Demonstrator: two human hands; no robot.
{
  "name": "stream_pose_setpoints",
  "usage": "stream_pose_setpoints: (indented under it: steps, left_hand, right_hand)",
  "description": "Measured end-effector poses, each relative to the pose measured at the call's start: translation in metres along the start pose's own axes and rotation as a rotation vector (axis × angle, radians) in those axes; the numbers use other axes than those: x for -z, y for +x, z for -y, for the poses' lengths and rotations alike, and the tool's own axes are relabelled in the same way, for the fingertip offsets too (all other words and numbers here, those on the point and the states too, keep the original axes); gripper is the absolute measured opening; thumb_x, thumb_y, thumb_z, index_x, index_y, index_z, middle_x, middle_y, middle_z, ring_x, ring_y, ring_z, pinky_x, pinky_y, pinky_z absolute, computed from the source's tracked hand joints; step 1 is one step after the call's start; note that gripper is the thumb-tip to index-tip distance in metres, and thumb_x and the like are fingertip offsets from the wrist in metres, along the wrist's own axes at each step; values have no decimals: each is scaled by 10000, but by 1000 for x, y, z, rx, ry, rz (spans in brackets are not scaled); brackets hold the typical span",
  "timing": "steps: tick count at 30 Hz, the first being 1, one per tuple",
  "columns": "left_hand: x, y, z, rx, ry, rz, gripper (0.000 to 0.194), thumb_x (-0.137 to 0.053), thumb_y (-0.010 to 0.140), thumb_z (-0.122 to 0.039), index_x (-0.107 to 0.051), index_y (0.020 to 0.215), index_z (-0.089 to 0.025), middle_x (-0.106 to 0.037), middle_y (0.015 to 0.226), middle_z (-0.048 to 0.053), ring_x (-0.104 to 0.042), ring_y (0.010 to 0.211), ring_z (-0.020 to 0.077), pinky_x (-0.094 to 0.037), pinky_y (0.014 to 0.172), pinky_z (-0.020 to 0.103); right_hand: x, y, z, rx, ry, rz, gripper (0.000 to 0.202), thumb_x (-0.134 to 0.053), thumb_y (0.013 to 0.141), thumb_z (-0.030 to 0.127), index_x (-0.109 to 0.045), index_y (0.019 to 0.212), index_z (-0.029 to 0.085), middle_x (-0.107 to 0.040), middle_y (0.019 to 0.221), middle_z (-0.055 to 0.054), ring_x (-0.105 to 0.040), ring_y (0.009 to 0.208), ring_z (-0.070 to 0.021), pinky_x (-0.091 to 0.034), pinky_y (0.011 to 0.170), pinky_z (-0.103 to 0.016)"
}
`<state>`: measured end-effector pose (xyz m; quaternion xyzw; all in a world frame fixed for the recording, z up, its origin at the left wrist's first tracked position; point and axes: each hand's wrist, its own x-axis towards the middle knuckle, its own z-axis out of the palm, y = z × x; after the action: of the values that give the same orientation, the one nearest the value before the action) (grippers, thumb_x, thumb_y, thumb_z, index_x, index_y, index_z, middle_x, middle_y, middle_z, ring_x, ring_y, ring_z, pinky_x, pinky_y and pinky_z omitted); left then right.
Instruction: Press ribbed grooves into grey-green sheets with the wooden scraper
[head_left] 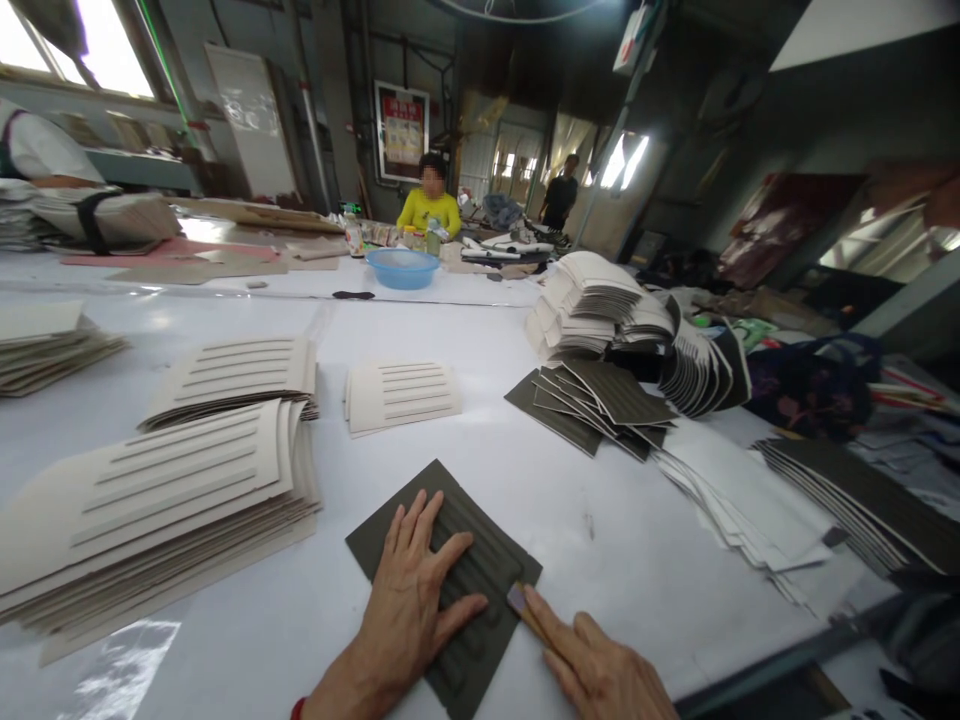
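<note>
Head view. 1 dark olive panel (496,568) lay on the white tabletop (480,335), directly in front of the person and turned cornerwise to the near edge. The left hand (416,575) rested palm down across it, fingers extended and a little spread, thumb apart; it pressed on the panel and gripped nothing. The right hand (600,660) was closed around a short tool (534,618) with a tan handle and a paler end, the end at the panel's right edge. Whether it touched the surface could not be told.

Handling, judged: panel light, thin, fairly stiff but bendable; not fragile, though corners might crease. The smooth tabletop could let it slide, so a flat palm would steady it. Best hold for lifting: 2 opposite edges, clear of the ribs.

Materials: panel face matt, with long parallel raised ribs. A pile of dark panels (600,405) lay fanned beyond, pale at the cut edges. To the left, a large stack of cream panels (176,490) curved gently, with dark parallel strips on its top sheet. Tabletop glossy, with reflections at lower left.
</note>
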<state>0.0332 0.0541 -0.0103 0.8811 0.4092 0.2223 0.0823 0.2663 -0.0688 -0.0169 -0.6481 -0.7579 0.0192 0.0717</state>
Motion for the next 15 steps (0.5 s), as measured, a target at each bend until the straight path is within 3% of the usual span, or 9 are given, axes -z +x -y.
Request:
stream_pose_setpoints:
  steps: [3, 6, 8, 10, 13, 15]
  left_hand:
    - [-1, -1, -1, 6, -7, -17, 511, -775, 745, -429, -600, 1197, -268, -291, 1549, 135, -281, 1414, 416, -317, 1102, 643]
    - [-4, -2, 2, 44, -39, -48, 645, -812, 687, -480, -565, 1221, -213, -293, 1545, 184, -304, 1407, 412, -374, 1086, 604]
    - [-7, -3, 6, 54, -48, -86, 772, -813, 663, -543, -514, 1263, -159, -318, 1524, 232, -316, 1402, 415, -402, 1071, 594]
    - [-10, -4, 10, 43, -38, -128, 850, -790, 673, -591, -465, 1301, -119, -359, 1495, 261, -285, 1413, 427, -404, 1064, 607]
    - [-13, -6, 12, 51, -29, -145, 918, -802, 666, -583, -405, 1354, -123, -394, 1476, 256, -238, 1427, 442, -394, 1057, 631]
    - [-14, -6, 11, 76, -52, -151, 984, -840, 621, -558, -364, 1376, -146, -342, 1503, 258, -262, 1416, 448, -389, 1053, 639]
  right_hand:
    - [12, 41, 22, -61, -51, 167, 570, -506, 927, 181, -420, 1461, 361, -690, 843, -34, -682, 590, -223, -549, 502, -303]
    - [26, 70, 38, -108, -47, 213, 542, -523, 949, 214, -417, 1456, 372, -697, 938, -41, -709, 724, -240, -579, 622, -347]
    - [26, 66, 34, -90, -21, 219, 550, -545, 945, 248, -406, 1460, 382, -701, 969, -41, -712, 754, -242, -577, 636, -341]
    - [19, 45, 21, -31, 5, 210, 562, -521, 953, 265, -369, 1480, 386, -706, 954, -39, -712, 714, -232, -560, 584, -309]
    - [2, 14, 3, 17, -35, 158, 548, -417, 973, 254, -333, 1504, 363, -704, 847, -45, -685, 551, -219, -476, 429, -295]
    - [-5, 16, 5, 14, -74, 143, 536, -395, 976, 250, -348, 1502, 341, -699, 799, -55, -666, 492, -218, -425, 382, -301]
